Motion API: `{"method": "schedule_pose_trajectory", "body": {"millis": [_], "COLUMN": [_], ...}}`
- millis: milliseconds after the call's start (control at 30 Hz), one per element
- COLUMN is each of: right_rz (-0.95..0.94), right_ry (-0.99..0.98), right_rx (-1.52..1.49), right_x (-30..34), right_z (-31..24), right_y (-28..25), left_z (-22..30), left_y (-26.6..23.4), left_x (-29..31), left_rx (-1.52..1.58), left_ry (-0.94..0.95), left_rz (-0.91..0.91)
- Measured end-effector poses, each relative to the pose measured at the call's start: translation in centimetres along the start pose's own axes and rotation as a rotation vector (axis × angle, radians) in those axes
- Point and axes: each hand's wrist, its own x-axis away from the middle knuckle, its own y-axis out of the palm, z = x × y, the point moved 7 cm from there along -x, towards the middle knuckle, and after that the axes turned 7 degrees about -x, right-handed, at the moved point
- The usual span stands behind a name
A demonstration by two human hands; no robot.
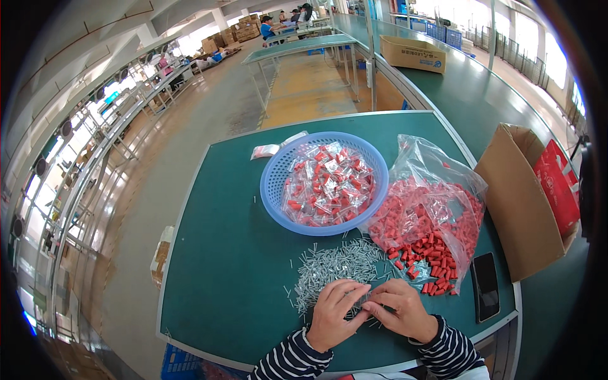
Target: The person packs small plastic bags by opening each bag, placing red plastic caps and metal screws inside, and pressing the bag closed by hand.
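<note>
My left hand (334, 316) and my right hand (405, 310) meet at the near edge of a pile of small silver screws (335, 266). Both have thumb and fingers pinched together, tips almost touching. Whatever is between the fingertips is too small and covered to make out. Right of the pile, red plastic caps (437, 256) spill from a large clear plastic bag (411, 158) full of the same caps. Behind the screws, a round blue plastic basket (271, 206) holds many small clear packets (329, 183) with red pieces inside.
A phone (486, 288) lies by the green table's (221, 253) right edge. Beside it stands an open cardboard box (516, 209) with a red bag (558, 190). A small white packet (265, 151) sits behind the basket. Farther off are another carton (411, 56) and people at work.
</note>
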Motion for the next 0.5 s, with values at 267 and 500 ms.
{"method": "schedule_pose_trajectory", "body": {"millis": [267,500], "right_rz": [0.004,-0.037], "right_ry": [0.053,0.058], "right_rx": [0.037,-0.010], "right_x": [0.07,0.08], "right_z": [0.18,0.32], "right_y": [0.04,0.32], "left_z": [0.45,0.32], "left_y": [0.06,0.48], "left_x": [0.00,0.33], "left_rx": [-0.168,-0.201], "left_ry": [0.000,-0.015], "left_rz": [-0.012,-0.005]}}
